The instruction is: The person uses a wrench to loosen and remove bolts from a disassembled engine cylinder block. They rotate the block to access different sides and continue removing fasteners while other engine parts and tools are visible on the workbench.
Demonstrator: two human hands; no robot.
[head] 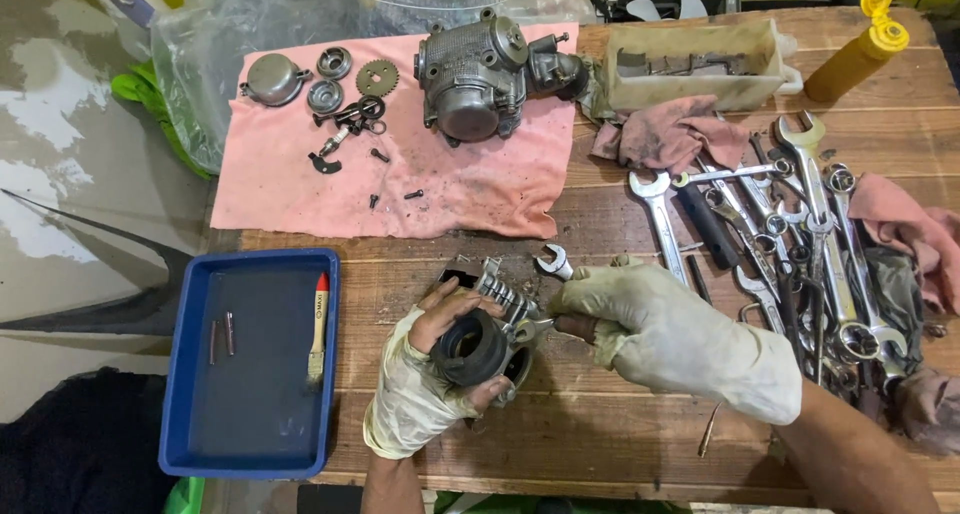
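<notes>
- Blue tray (pixel 190 374): brush (pixel 318 324) + pins parked aside, off the bench.
- Left hand (pixel 425 384) wraps the finned part w/ rubber boot (pixel 475 344), steadying it on the table (pixel 600 444), bench centre.
- Right hand (pixel 670 339) pinches small wrench (pixel 530 327) at it.
- Spanners (pixel 800 234) w/in reach, right.

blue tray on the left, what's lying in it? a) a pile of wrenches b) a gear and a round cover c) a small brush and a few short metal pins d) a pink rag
c: the blue tray holds a small brush with a pale handle and red tip, plus a few short metal pins; the wrenches lie on the wooden table to the right.
</notes>
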